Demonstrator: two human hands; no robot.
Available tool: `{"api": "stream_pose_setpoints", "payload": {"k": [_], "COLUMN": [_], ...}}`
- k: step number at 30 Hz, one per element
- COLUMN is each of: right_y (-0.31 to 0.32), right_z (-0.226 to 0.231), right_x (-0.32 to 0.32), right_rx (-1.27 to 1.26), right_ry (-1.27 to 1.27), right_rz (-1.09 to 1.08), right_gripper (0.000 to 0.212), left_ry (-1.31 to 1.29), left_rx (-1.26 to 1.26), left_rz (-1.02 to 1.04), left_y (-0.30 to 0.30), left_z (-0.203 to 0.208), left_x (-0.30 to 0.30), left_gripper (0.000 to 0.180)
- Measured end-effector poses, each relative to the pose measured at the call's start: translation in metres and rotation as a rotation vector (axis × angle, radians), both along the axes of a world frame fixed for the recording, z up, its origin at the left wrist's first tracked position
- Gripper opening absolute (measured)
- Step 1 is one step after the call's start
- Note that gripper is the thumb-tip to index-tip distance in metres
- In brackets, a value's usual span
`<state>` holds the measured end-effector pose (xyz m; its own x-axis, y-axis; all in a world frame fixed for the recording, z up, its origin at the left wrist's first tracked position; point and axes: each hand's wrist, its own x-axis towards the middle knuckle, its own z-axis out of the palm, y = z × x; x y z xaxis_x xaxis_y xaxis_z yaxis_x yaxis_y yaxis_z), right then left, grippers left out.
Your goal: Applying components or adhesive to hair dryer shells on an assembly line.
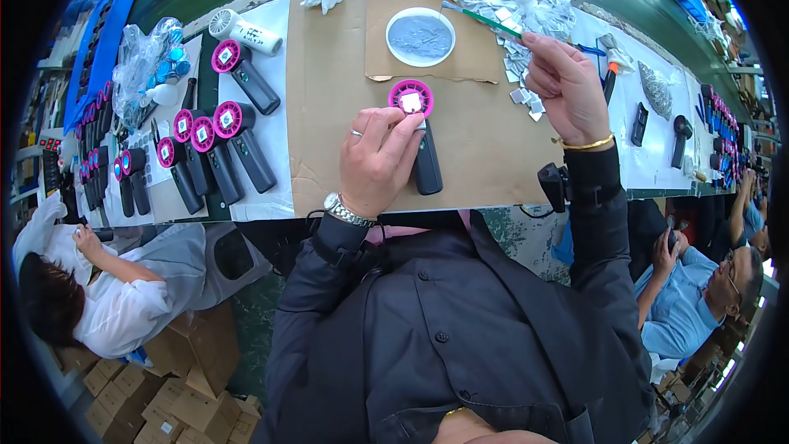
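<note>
Bright, even light; edges bent, corners black.

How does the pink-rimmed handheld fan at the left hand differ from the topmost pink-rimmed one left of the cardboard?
The fan at the left hand is touched by fingers; the topmost left fan lies untouched. The first's handle points nearly straight toward the person, the second's slants down to the right. Both have dark handles and a pale square on the head.
</note>
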<state>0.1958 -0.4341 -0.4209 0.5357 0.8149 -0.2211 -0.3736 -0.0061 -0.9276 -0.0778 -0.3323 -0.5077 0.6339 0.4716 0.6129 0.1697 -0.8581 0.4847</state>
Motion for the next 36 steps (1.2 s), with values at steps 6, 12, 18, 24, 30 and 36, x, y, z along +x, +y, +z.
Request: {"api": "stream_pose_setpoints", "payload": {"k": [6, 12, 18, 24, 30, 36], "right_y": [-0.022, -0.038, -0.041, -0.041, -0.043, -0.041], "right_z": [0.021, 0.014, -0.001, -0.014, -0.019, -0.026], "right_x": [-0.018, -0.032, -0.046, -0.057, -0.069, -0.069], "right_rx": [-0.015, -0.035, -0.123, -0.176, -0.122, 0.224], "right_ry": [0.017, 0.04, -0.002, -0.165, -0.689, -1.494], "right_rz": [0.046, 0.119, 0.117, 0.061, 0.051, 0.172], "right_gripper": [0.022, 0.02, 0.019, 0.018, 0.014, 0.024], "left_ry": [0.004, 0.028, 0.02, 0.018, 0.012, -0.008], "left_rx": [0.023, 0.081, 0.075, 0.084, 0.078, 0.071], "left_rz": [-0.005, -0.032, -0.029, -0.027, -0.014, 0.014], "left_y": [-0.001, -0.001, -0.001, -0.001, -0.001, 0.0], "left_z": [0.0, -0.004, -0.007, -0.007, -0.008, -0.007], "left_x": [-0.006, -0.015, -0.015, -0.014, -0.014, -0.012], "left_gripper": [0.035, 0.035, 0.034, 0.033, 0.03, 0.027]}}
